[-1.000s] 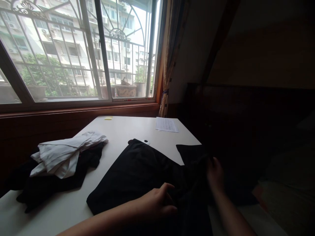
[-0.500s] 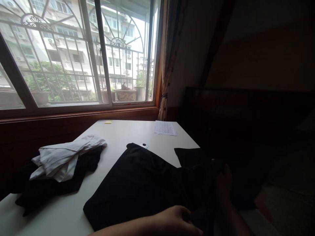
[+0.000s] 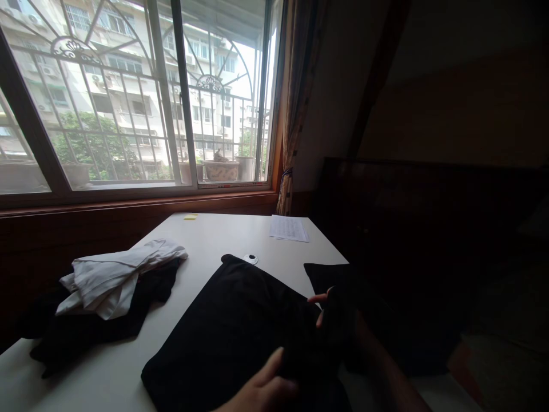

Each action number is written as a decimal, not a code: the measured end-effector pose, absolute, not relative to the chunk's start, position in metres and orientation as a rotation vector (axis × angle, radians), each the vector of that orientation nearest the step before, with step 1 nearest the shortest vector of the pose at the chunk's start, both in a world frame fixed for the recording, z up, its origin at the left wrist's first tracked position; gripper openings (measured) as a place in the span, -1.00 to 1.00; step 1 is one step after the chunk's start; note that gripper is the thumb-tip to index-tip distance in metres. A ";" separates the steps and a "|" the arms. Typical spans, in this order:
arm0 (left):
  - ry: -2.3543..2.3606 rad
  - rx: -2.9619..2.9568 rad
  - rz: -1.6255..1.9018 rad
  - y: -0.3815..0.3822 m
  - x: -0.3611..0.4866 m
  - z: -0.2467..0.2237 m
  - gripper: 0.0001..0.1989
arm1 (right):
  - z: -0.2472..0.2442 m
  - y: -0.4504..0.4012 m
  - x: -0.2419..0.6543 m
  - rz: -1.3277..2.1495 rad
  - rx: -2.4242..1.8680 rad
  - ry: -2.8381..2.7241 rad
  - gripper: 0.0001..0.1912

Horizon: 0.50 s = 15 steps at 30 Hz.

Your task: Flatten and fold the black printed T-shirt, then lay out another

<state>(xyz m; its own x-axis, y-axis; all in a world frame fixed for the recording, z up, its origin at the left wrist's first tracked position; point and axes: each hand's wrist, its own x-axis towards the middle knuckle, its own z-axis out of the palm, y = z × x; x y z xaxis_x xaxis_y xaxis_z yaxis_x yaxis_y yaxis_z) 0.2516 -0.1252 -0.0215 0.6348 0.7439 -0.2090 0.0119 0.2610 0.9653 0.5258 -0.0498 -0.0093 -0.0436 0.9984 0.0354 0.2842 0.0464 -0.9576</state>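
Observation:
A black garment lies spread over the near part of the white table, one folded edge running diagonally across it. My left hand is at the bottom middle, closed on the near part of the cloth with the thumb on top. Farther right, my right hand grips a bunched part of the same garment, lifted and turned over toward the left. Dark cloth covers most of that hand, with a few fingertips showing. Another black flap of cloth extends behind the right hand; whether it joins the garment is too dark to tell.
To the left, a white garment rests on a heap of black cloth. Paper sheets, a yellow note and a round cable hole are farther back. A window and curtain stand beyond.
My right hand has moved left and inward, carrying the cloth over the garment. My left hand has drawn back slightly to the left, its thumb now raised on the fabric.

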 end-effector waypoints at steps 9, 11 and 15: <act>1.504 1.233 0.945 -0.110 0.101 0.022 -0.39 | -0.007 -0.065 0.489 1.433 -1.366 -1.847 -0.35; 1.573 1.300 0.918 -0.114 0.074 0.022 -0.39 | -0.001 -0.075 0.480 1.641 -1.285 -1.913 -0.41; 1.648 1.357 0.734 -0.131 0.048 0.006 -0.41 | -0.005 -0.094 0.474 2.105 -1.097 -1.772 -0.45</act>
<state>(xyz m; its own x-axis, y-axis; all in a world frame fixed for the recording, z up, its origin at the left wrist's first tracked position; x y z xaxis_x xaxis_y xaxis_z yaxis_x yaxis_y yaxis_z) 0.0484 -0.1309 0.0063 -0.0434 0.9685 -0.2450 0.4653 0.2366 0.8530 0.4742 -0.0937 -0.0046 -0.7119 0.5663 -0.4154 0.3128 -0.2738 -0.9095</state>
